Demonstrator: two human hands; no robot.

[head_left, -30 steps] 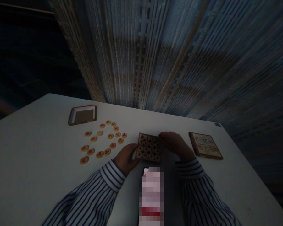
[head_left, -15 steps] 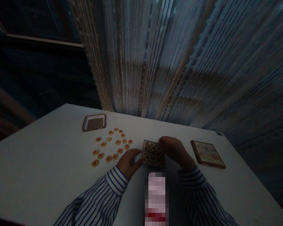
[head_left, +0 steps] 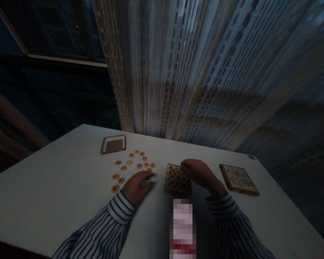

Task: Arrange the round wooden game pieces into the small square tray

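Observation:
A small square box [head_left: 178, 178], packed with rows of round wooden pieces with dark characters, sits on the white table in front of me. The fingers of my right hand [head_left: 198, 173] are bent over its upper right corner, touching the box or a piece there. To the left of the box is my left hand [head_left: 138, 186], thumb and fingers apart, with nothing between them. Several loose round pieces with red markings [head_left: 118, 163] lie beyond and left of that hand, which covers some of them. One plain piece [head_left: 129, 163] shows no marking.
A shallow tray-like lid [head_left: 113, 144] lies at the back left of the white table [head_left: 56, 187]. On the right is a flat case with a printed cover [head_left: 240, 179]. String curtains [head_left: 162, 72] hang behind the table's back edge.
My left hand has moved left, away from the box, and now hovers by the loose pieces. My right hand stays at the box's corner. The view has shifted slightly.

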